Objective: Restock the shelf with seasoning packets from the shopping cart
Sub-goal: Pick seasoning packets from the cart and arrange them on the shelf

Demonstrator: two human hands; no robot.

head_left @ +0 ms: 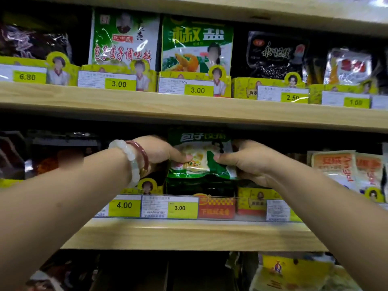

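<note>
A green and white seasoning packet point(199, 156) stands upright in a slot on the middle wooden shelf point(189, 234), above the 3.00 price tag point(180, 207). My left hand point(159, 152), with bracelets on the wrist, pinches the packet's left side, thumb on its front. My right hand point(247, 160) grips its right side, thumb across the front. The shopping cart is out of view.
The upper shelf point(189, 103) carries rows of green, white and dark packets behind yellow display boxes with price tags. Dark packets point(52, 156) sit left of my hands, orange and white ones point(346, 169) to the right. More packets point(294, 271) lie on the shelf below.
</note>
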